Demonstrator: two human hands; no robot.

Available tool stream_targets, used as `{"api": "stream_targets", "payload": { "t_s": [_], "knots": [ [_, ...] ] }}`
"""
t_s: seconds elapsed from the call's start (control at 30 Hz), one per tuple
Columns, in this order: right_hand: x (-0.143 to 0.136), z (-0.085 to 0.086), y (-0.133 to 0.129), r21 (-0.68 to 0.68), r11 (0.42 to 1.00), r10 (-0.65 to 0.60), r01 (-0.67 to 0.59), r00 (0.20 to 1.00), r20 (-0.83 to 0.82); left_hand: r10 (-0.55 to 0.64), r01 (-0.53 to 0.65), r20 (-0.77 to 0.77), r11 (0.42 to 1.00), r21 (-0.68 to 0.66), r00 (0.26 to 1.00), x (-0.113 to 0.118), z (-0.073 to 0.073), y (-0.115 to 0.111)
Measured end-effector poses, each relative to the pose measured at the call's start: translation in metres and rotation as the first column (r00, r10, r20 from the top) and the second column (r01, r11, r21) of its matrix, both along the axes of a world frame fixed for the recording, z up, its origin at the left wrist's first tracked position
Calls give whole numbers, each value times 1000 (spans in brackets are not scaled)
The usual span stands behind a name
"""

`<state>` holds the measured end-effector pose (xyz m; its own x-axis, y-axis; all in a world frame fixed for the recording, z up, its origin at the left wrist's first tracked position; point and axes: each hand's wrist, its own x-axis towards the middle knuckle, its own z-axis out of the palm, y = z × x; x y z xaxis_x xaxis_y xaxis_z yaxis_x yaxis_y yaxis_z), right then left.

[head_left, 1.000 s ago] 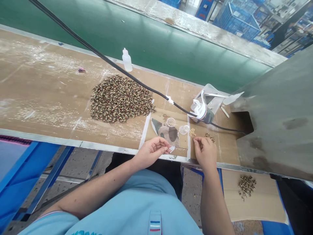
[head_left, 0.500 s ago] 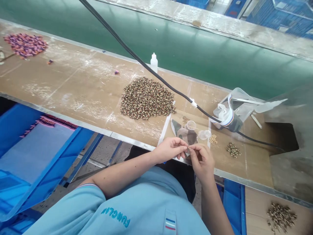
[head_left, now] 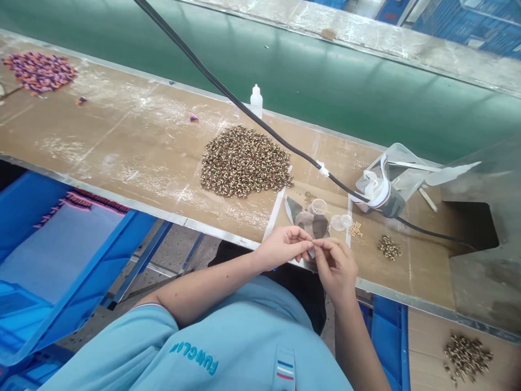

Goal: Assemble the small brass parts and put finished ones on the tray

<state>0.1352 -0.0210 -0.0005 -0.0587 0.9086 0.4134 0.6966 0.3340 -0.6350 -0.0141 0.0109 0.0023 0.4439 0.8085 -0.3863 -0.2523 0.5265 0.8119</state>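
Note:
My left hand (head_left: 287, 247) and my right hand (head_left: 336, 266) meet at the table's near edge, thumbs and fingers pinched together tip to tip. Whatever is between the fingertips is too small and too covered to name. Just beyond them lies a dark, shiny sheet (head_left: 301, 217) with a small round clear cup (head_left: 318, 207) at its far side. A clear lid (head_left: 341, 221) rests right of the cup. Beside it are a little heap of tiny pale beads (head_left: 355, 229) and a small pile of brown-and-cream pieces (head_left: 389, 247).
A large pile of similar brown-and-cream pieces (head_left: 246, 163) covers the table's middle. Behind it stands a white dropper bottle (head_left: 256, 101). A black cable (head_left: 228, 95) crosses overhead to a strapped device (head_left: 385, 198) by a clear tray. Pink-purple pieces (head_left: 40, 71) lie far left; blue crates (head_left: 61, 304) stand below.
Both hands stay pinched together in nearly the same place. The view has shifted very slightly; nothing else has visibly moved.

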Motion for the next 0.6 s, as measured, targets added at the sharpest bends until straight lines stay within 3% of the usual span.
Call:
{"api": "stream_targets", "payload": {
  "t_s": [0.6],
  "knots": [
    [-2, 3, -3, 34, 999, -26, 24, 999, 36, -11, 10, 35, 1000, 30, 999, -3, 1, -1]
  ]
}}
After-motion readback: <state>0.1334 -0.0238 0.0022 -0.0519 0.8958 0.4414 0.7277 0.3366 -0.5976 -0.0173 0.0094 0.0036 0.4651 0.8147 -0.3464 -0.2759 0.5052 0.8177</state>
